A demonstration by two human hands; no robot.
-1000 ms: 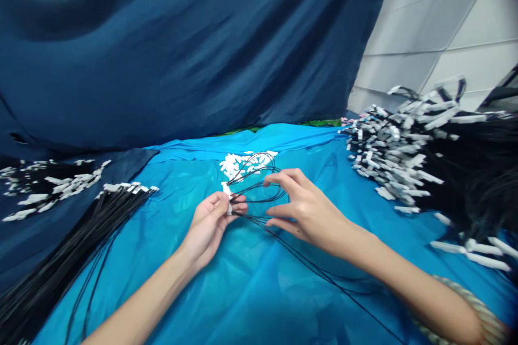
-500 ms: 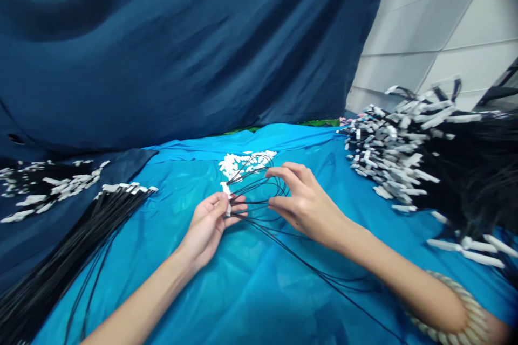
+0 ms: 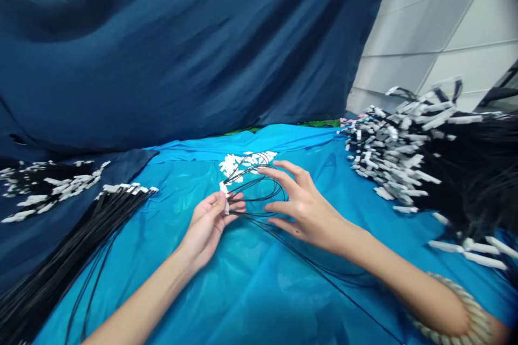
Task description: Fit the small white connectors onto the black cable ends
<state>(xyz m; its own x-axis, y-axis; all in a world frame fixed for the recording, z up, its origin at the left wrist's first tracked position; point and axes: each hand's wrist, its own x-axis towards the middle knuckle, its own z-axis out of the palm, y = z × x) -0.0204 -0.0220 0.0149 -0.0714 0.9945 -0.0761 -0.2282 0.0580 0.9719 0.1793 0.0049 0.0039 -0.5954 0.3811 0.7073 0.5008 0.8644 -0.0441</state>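
My left hand (image 3: 209,221) pinches a white plastic connector piece (image 3: 224,190) between thumb and fingers; whether it is one piece or a few stacked together I cannot tell. Thin black cords (image 3: 279,186) run from it to the right, and some bend round in loops. Beside those loops is my right hand (image 3: 301,202), its fingers spread apart and slightly curved, with nothing visibly gripped. Other cord ends trail down to the lower right. Just behind the connector lies a small pile of loose white plastic pieces (image 3: 231,166).
A blue sheet (image 3: 251,296) covers the work surface. Left, black cords with white ends lie in a bundle (image 3: 103,226), near more white-tipped cords (image 3: 68,187). A large heap of white-tipped cords (image 3: 399,156) sits on the right. Dark blue cloth (image 3: 182,54) hangs behind.
The right hand's fingers have spread and shifted slightly left, coming off the cord loops. The left hand keeps its hold on the white connector, nearly unmoved.
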